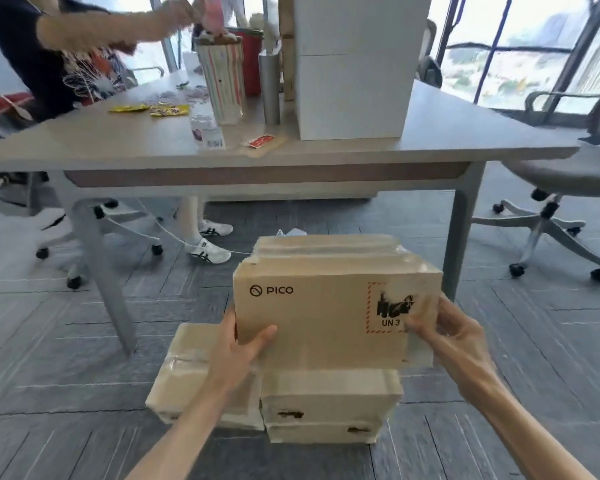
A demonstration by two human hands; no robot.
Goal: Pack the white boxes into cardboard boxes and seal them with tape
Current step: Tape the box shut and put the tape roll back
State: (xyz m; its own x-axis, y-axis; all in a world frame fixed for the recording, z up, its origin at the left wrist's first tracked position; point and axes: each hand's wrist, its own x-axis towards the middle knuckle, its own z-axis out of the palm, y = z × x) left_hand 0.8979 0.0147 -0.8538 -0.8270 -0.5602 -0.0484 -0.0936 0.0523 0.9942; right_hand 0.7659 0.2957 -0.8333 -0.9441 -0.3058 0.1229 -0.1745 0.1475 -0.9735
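A taped cardboard box (326, 306) marked PICO is held in front of me, above the floor. My left hand (238, 351) grips its lower left corner, thumb on the near face. My right hand (447, 336) grips its right edge, fingers curled round it. Below it, two more sealed cardboard boxes lie side by side on the floor: one on the left (187, 379), one on the right (329, 407). A stack of white boxes (357, 64) stands on the table (118, 140) beyond.
Another person sits at the table's far left (59, 53), feet under it. Canisters, yellow packets and a red packet lie on the tabletop. An office chair (561, 188) stands at right. Table legs flank the boxes; grey carpet floor lies around.
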